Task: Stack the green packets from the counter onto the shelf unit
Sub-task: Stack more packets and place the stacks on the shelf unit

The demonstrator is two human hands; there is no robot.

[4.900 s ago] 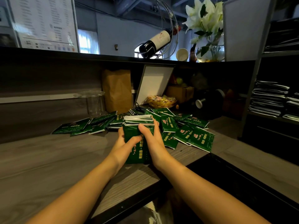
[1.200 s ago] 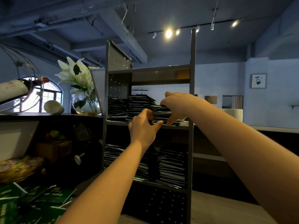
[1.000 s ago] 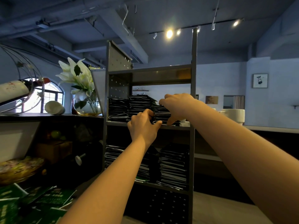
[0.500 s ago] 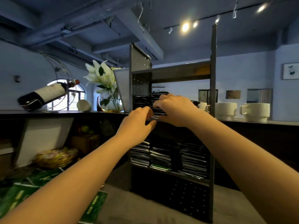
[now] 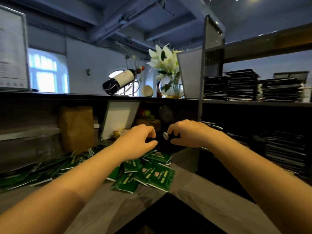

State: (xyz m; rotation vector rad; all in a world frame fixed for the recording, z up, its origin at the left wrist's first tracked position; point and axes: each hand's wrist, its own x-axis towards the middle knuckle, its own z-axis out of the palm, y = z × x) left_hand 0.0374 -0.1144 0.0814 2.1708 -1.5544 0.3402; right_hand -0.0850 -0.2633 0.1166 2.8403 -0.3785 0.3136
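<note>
Head camera, nearest first: two bare forearms reach out over a grey wooden counter (image 5: 194,191). Green packets (image 5: 152,174) lie loose on it below the hands. About five show clearly in front, and a blurred spread runs off to the left that I cannot count. The left hand (image 5: 138,141) and right hand (image 5: 187,134) hover side by side above the pile, a small gap apart, fingers loosely curled and holding nothing. Behind them stand one brown paper bag (image 5: 76,127) and one leaning white board (image 5: 118,120). To the right, the shelf unit (image 5: 201,81) carries three dark stacks (image 5: 241,85) on its upper shelf. On the far ledge sit one wine bottle (image 5: 121,79) and one vase of lilies (image 5: 170,88).
</note>
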